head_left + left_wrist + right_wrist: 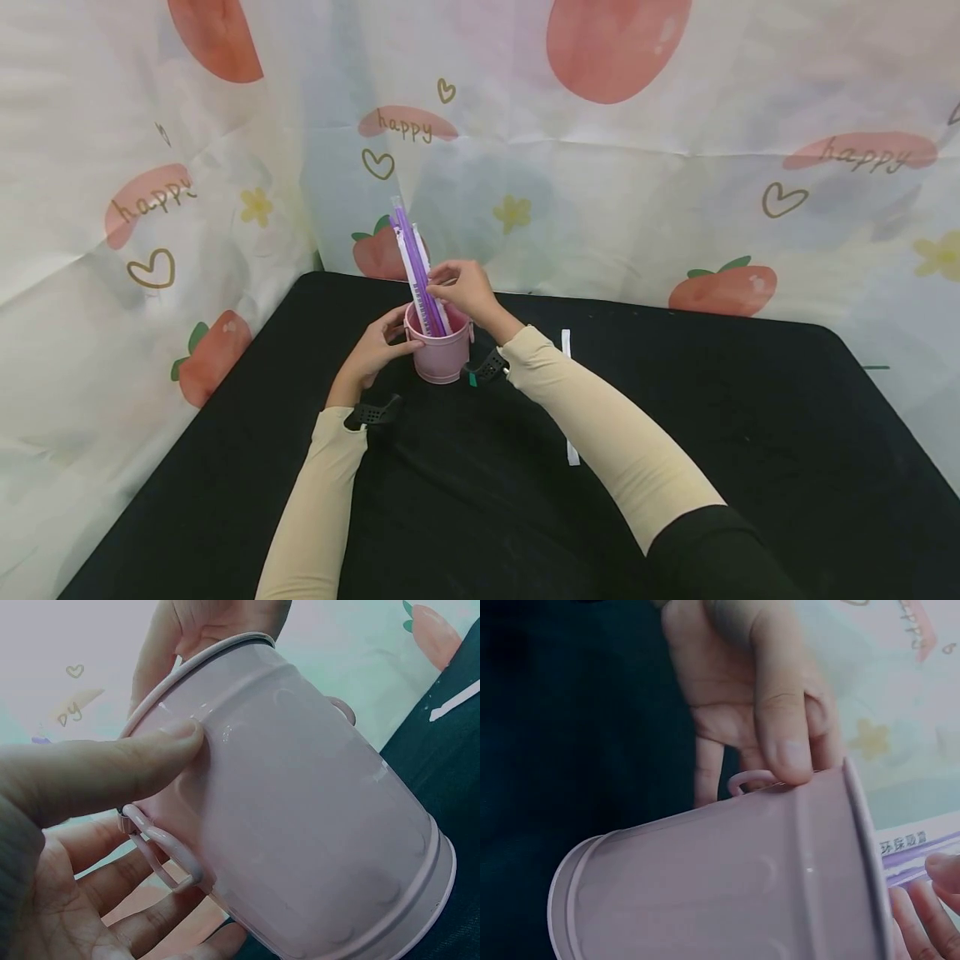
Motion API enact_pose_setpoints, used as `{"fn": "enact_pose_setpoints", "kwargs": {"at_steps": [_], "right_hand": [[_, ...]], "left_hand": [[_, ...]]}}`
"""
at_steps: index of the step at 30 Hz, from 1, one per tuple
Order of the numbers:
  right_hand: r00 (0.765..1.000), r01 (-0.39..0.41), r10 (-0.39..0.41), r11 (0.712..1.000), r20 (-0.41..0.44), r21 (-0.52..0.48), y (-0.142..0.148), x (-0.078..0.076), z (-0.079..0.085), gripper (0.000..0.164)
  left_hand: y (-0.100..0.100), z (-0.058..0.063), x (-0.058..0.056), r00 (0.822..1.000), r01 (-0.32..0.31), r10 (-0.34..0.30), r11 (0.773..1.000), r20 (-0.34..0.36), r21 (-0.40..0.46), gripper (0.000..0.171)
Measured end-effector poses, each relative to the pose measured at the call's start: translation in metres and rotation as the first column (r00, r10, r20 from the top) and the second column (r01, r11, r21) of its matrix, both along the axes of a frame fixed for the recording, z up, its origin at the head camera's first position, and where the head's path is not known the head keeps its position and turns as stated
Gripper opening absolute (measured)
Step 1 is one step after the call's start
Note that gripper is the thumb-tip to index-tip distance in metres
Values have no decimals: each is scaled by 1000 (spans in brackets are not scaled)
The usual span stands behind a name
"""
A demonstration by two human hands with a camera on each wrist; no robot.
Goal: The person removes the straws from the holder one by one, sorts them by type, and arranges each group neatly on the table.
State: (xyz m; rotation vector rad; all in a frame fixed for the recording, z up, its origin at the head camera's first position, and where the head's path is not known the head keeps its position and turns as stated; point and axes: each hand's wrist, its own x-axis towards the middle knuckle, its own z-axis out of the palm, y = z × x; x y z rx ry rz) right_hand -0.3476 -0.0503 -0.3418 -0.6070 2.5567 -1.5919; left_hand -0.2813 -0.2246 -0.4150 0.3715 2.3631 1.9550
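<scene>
A pink bucket (441,364) with small side handles stands upright on the black table. My left hand (372,348) grips it near the rim; the left wrist view shows the thumb (169,750) on the outer wall and the other fingers behind, beside a handle (169,851). Several purple straws (417,265), some in white printed wrappers, lean to the left out of the bucket, their lower ends hidden inside. With thumb and fingertips my right hand (467,292) pinches the straws above the rim. At the right edge of the right wrist view, its fingers (922,922) show close by the rim.
A narrow white strip (573,452) lies on the black table (465,500), partly covered by my right sleeve. A small green piece (473,380) shows at the bucket's base. Printed cloth (622,208) hangs behind the table's far edge and along the left.
</scene>
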Motion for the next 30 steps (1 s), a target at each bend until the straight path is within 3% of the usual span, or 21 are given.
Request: {"fn": "enact_pose_setpoints", "kwargs": {"at_steps": [11, 18, 21, 30], "right_hand": [[999, -25, 26, 999, -39, 31, -7, 1, -5, 23], [998, -52, 55, 995, -35, 81, -11, 6, -4, 23], [995, -74, 80, 991, -57, 110, -11, 7, -5, 22], [984, -128, 148, 975, -97, 182, -12, 9, -6, 19]], "left_hand": [[0, 1, 1, 1000, -11, 11, 1000, 7, -12, 67], [6, 21, 13, 999, 3, -3, 1000, 46, 2, 67], [7, 24, 16, 999, 4, -4, 1000, 45, -9, 66], [0, 1, 0, 999, 4, -5, 1000, 33, 8, 66]]}}
